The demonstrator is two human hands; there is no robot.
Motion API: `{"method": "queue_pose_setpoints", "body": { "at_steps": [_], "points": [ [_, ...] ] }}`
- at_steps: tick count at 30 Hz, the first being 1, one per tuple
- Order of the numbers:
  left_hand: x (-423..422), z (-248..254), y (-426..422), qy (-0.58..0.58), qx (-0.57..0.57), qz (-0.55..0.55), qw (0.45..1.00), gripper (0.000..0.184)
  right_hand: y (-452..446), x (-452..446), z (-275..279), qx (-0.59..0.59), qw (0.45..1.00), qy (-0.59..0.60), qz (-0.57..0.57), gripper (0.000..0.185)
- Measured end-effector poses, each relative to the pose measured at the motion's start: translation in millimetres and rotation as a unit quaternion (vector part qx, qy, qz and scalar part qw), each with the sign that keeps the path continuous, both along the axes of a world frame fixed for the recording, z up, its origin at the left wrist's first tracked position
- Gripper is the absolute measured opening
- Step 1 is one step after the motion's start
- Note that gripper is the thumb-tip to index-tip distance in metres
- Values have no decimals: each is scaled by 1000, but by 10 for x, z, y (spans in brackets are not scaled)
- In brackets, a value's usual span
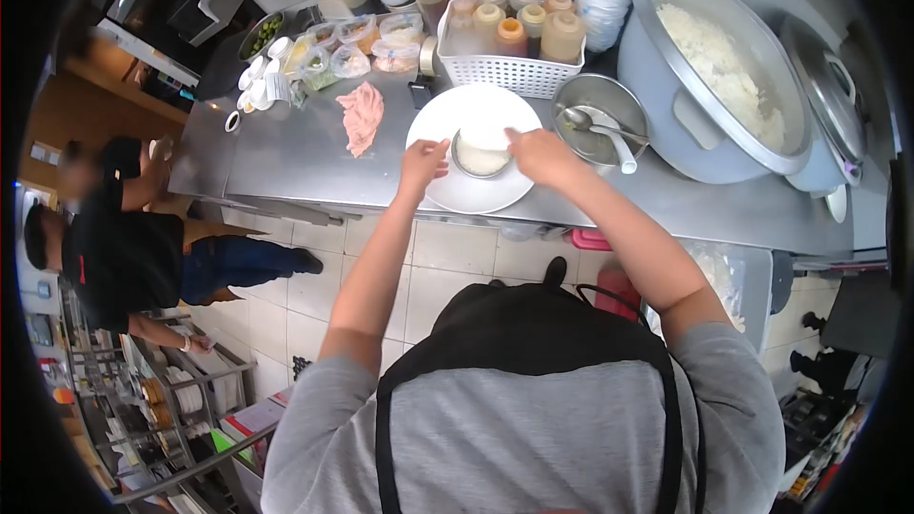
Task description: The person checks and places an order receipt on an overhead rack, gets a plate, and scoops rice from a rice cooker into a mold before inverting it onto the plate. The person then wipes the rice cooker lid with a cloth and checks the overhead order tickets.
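Observation:
A large white plate (pixel 443 119) lies near the counter's front edge, with a small round metal-rimmed container of white rice (pixel 483 161) on it. A smooth white piece (pixel 487 126) covers the container's back part. From the right, my right hand (pixel 541 154) pinches the edge of this white piece. On the left is my left hand (pixel 424 168), its fingers bent and apart beside the container's rim; whether they touch it is unclear. A metal bowl (pixel 588 89) with a white-handled utensil (pixel 619 145) stands right of the plate.
Behind the plate, a white basket (pixel 505 74) holds several sauce bottles. At the right is a big tub of rice (pixel 714 57). A pink cloth (pixel 362 118) and bagged food (pixel 350 62) lie left. Another person (pixel 124 238) stands at the far left.

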State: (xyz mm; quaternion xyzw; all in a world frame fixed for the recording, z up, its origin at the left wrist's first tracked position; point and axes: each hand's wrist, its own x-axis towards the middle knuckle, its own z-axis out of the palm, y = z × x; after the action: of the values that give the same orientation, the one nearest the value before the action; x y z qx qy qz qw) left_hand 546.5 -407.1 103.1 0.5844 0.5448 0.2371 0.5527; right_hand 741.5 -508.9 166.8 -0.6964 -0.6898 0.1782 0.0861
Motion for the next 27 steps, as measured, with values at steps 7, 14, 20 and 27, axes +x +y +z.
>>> {"method": "queue_pose_setpoints", "body": {
  "at_steps": [7,14,20,27],
  "points": [
    [126,-370,-286,-223,-170,81,956,20,-100,-240,-698,36,997,5,-70,33],
    [141,-469,-179,-255,-206,60,943,13,383,47,-653,-29,997,-45,57,24],
    [225,-369,-285,-232,-201,77,949,9,83,-252,-488,10,997,-8,-73,27],
    [44,-449,-122,-161,-145,31,976,35,-125,892,374,33,982,-108,-149,22]
  ]
}}
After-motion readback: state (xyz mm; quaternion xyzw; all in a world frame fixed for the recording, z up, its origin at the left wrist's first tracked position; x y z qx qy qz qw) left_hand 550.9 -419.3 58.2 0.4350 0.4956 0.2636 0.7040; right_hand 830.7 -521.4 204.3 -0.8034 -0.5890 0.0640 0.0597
